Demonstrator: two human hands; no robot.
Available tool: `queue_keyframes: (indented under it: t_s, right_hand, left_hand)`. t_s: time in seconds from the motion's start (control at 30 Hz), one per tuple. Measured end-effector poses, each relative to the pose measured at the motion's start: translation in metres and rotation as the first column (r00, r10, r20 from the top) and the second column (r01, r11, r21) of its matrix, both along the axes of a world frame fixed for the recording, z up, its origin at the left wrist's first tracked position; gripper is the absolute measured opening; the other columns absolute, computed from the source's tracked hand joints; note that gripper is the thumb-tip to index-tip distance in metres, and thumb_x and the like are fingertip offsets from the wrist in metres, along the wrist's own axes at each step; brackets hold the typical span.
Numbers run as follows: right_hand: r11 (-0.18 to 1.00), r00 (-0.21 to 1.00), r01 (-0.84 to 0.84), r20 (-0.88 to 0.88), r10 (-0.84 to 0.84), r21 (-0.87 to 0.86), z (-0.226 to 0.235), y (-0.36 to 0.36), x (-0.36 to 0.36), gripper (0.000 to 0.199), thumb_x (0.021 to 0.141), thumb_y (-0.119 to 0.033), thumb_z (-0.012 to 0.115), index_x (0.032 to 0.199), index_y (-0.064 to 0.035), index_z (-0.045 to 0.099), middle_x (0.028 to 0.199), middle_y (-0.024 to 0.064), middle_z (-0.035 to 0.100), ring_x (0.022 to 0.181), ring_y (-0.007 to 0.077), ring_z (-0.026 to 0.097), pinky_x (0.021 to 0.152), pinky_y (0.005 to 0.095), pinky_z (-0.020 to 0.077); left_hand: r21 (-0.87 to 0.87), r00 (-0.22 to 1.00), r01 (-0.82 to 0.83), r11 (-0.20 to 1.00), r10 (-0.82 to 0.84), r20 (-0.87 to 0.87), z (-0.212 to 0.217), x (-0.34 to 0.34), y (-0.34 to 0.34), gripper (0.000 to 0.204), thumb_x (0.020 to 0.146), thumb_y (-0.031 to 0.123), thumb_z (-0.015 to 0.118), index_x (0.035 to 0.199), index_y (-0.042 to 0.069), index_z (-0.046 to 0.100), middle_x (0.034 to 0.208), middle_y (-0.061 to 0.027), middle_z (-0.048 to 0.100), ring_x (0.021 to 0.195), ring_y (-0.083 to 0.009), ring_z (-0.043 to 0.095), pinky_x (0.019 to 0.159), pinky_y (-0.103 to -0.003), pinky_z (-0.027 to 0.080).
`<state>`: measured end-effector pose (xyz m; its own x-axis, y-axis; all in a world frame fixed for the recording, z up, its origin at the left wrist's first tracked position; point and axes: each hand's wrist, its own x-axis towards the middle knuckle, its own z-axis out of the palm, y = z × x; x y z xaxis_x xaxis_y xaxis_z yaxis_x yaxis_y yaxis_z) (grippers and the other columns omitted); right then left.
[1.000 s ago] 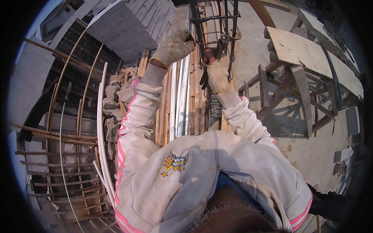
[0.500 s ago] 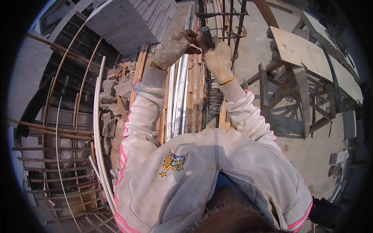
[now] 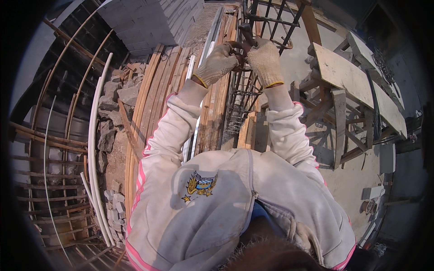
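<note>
Both of my hands wear knitted off-white work gloves with bare fingertips, and they meet at a cage of dark steel reinforcing bars (image 3: 274, 21). My right hand (image 3: 264, 61) is closed round a dark metal tool (image 3: 246, 32) whose blunt end sticks up past the fingers; its exact kind does not show. Just left of it, my left hand (image 3: 218, 64) has curled fingers pressed close to the bars and the tool. Whatever those fingers pinch is too small or hidden to name. More of the cage, with its cross ties (image 3: 244, 92), runs down below the hands.
Long timber planks (image 3: 156, 86) and white pipes (image 3: 189, 72) lie left of the cage. Broken rubble (image 3: 108, 99) and a bamboo lattice (image 3: 54, 185) are farther left. Pale blocks (image 3: 144, 25) are stacked at the back. A wooden trestle with a board top (image 3: 343, 72) stands at right.
The view has shifted, bringing more planks into sight at left. My hands stay close together at the cage, the left now slightly lower, and the tool in my right hand points up more.
</note>
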<state>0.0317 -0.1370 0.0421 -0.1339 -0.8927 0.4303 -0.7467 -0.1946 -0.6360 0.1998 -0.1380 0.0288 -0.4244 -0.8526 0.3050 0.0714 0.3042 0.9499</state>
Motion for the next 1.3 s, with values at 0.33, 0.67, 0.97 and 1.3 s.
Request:
queue_keyframes:
  t_s: [0.33, 0.67, 0.97, 1.3]
  right_hand:
    - [1.0, 0.994, 0.024, 0.107, -0.025, 0.01, -0.027, 0.002, -0.003, 0.032, 0.093, -0.027, 0.065, 0.106, 0.001, 0.072, 0.085, 0.0236, 0.072, 0.085, 0.0406, 0.072, 0.075, 0.0487, 0.0534]
    - [0.915, -0.292, -0.167, 0.905, 0.31, -0.367, -0.145, -0.034, 0.046, 0.03, 0.101, -0.027, 0.065, 0.116, -0.0014, 0.069, 0.107, 0.0084, 0.073, 0.092, 0.0204, 0.069, 0.082, 0.0328, 0.0566]
    - [0.916, 0.418, -0.389, 0.905, 0.082, 0.097, -0.087, 0.059, -0.013, 0.037, 0.102, -0.032, 0.067, 0.121, -0.0008, 0.064, 0.073, 0.0023, 0.061, 0.061, 0.0147, 0.063, 0.055, 0.0275, 0.052]
    - [0.638, 0.08, -0.743, 0.973, -0.215, 0.202, -0.098, 0.139, -0.042, 0.037, 0.099, -0.017, 0.067, 0.13, 0.0012, 0.057, 0.085, 0.0052, 0.059, 0.077, 0.0205, 0.066, 0.061, 0.0331, 0.0568]
  left_hand:
    - [-0.353, 0.909, -0.15, 0.923, 0.269, 0.318, 0.013, 0.034, -0.035, 0.03, 0.094, 0.021, 0.059, 0.109, -0.002, 0.073, 0.094, -0.0158, 0.072, 0.084, -0.0202, 0.067, 0.078, -0.035, 0.054]
    - [-0.666, 0.591, -0.149, 0.731, 0.606, 0.533, 0.022, -0.044, 0.047, 0.022, 0.088, 0.02, 0.061, 0.097, 0.001, 0.067, 0.098, -0.0207, 0.071, 0.095, -0.0399, 0.068, 0.081, -0.048, 0.054]
    - [0.33, 0.988, -0.151, 0.932, 0.156, 0.013, 0.008, -0.001, 0.005, 0.053, 0.099, 0.04, 0.067, 0.124, -0.005, 0.059, 0.094, -0.0133, 0.07, 0.063, -0.016, 0.067, 0.052, -0.026, 0.054]
    - [0.49, 0.999, -0.006, 0.871, 0.021, -0.025, 0.014, -0.014, -0.011, 0.041, 0.092, -0.002, 0.068, 0.132, -0.002, 0.061, 0.107, -0.0145, 0.072, 0.074, -0.0127, 0.064, 0.066, -0.026, 0.055]
